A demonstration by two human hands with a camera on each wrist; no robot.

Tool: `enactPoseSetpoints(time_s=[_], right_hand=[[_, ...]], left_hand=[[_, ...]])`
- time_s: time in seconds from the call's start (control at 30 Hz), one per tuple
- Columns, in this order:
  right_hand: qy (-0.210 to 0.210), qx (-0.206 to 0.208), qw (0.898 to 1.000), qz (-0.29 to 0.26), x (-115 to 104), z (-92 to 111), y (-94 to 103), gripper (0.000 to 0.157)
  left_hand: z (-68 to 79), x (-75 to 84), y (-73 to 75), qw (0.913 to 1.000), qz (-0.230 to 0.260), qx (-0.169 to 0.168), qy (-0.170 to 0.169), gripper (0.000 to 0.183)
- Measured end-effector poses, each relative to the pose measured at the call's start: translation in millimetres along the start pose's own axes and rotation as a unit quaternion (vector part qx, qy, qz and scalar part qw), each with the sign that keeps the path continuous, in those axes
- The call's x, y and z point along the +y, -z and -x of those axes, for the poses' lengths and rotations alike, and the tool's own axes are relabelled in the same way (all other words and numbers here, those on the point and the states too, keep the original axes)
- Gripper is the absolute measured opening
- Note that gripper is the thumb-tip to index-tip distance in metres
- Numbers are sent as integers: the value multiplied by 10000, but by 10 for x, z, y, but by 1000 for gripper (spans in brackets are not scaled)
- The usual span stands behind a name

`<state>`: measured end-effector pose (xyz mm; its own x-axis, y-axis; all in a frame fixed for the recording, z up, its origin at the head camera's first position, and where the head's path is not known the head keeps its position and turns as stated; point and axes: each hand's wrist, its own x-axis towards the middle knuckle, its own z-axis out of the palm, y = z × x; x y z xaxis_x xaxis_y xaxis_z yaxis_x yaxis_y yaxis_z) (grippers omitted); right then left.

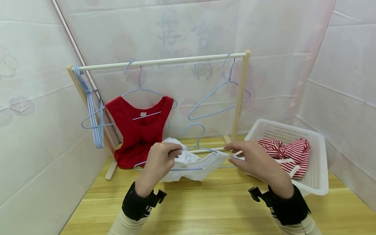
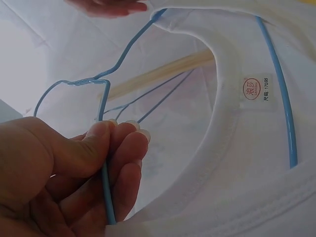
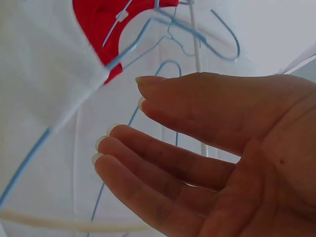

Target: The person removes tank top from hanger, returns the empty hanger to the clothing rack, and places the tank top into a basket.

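Note:
My left hand (image 1: 160, 160) pinches one shoulder of a blue wire hanger (image 1: 197, 142) between thumb and fingers. A white sleeveless top (image 1: 192, 174) hangs on this hanger, its size label (image 2: 256, 94) showing inside the neckline in the left wrist view. On the other side, my right hand (image 1: 258, 160) is beside the hanger's right end, close to the top's right strap. In the right wrist view, the right thumb and fingers (image 3: 163, 158) are apart with nothing between them, and the white strap (image 3: 59, 64) lies left of the fingertips.
A rack with a white rail (image 1: 182, 60) stands behind, carrying a red sleeveless top (image 1: 141, 137) on a hanger, a bare blue hanger (image 1: 218, 88) and several bunched hangers (image 1: 95, 120). Right of it, a white basket (image 1: 320, 163) contains a red-striped garment (image 1: 299, 151) on the wooden table (image 1: 205, 209).

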<state>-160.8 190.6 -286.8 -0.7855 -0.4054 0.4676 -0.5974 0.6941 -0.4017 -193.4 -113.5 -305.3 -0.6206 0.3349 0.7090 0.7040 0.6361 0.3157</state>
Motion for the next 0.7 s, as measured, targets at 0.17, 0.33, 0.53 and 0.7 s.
enactPoseSetpoints(time_s=[0.17, 0.33, 0.53, 0.7], right_hand=[[337, 33, 9994, -45, -53, -88, -114, 25], [442, 30, 9990, 36, -77, -145, -210, 22], [348, 64, 9993, 117, -88, -140, -301, 22], [258, 16, 9993, 259, -70, -182, -313, 24]], left_hand=[[1, 27, -27, 10000, -55, -29, -25, 18], [27, 37, -43, 10000, -52, -63, 48, 19], [75, 50, -95, 9998, -28, -176, 2, 19], [21, 59, -123, 9997, 4, -242, -75, 18]])
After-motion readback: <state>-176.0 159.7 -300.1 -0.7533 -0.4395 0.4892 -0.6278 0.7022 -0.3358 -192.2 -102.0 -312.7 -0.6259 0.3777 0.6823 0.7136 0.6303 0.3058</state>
